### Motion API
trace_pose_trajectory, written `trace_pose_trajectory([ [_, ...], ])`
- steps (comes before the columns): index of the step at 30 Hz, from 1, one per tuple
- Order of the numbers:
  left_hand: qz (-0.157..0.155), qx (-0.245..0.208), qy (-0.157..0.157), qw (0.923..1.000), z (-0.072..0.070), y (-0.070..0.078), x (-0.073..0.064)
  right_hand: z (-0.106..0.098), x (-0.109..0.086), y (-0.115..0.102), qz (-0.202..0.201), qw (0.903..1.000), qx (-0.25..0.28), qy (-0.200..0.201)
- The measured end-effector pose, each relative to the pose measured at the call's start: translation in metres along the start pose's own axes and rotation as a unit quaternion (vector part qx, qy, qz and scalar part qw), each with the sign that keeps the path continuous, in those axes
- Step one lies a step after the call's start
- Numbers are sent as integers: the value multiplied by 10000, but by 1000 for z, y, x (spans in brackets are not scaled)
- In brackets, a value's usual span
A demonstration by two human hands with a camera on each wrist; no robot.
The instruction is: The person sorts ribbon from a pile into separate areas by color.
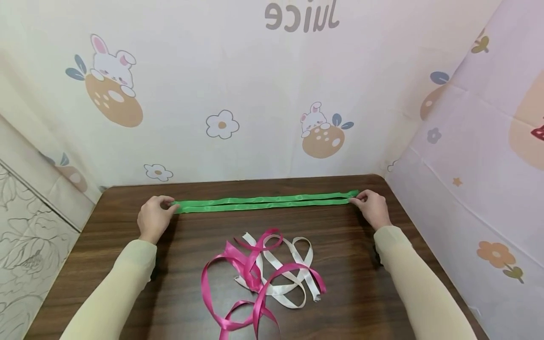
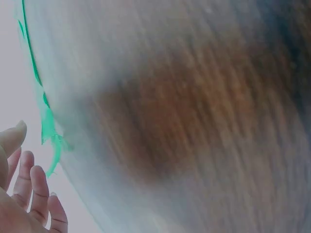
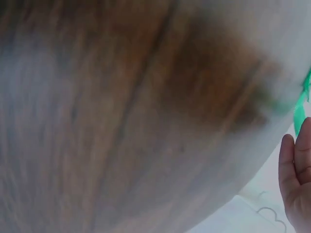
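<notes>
Apparently mid-straightening: green ribbon [image 1: 263,205] lay in two strands along the bench's [image 1: 348,264] far side, left hand [image 1: 155,218] and right hand [image 1: 374,208] at opposite ends. Couldn't tell whether fingers pinched or merely touched. Next move seemingly called for evening strands.

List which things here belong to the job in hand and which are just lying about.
In use, it seems:
green ribbon, in two strips
left hand, at one end
right hand, at the other

Lying about:
pink ribbon
white ribbon, partly under it
</notes>
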State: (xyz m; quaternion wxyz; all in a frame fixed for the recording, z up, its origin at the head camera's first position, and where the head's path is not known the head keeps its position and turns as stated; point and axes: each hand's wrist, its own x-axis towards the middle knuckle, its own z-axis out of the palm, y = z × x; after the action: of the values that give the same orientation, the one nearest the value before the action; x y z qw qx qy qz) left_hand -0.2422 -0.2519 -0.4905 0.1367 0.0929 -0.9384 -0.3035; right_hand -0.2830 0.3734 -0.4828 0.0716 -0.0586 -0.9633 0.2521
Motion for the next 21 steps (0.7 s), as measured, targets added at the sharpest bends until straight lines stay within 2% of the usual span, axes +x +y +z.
trace_pose_trajectory([
  [11, 329, 34, 84, 9994, -9, 18, -4, -21, -4, -18, -520, 9974, 32, 504],
  [21, 809, -109, 67, 9966, -11, 35, -12, -34, -14, -43, -854, 9962, -2, 193],
])
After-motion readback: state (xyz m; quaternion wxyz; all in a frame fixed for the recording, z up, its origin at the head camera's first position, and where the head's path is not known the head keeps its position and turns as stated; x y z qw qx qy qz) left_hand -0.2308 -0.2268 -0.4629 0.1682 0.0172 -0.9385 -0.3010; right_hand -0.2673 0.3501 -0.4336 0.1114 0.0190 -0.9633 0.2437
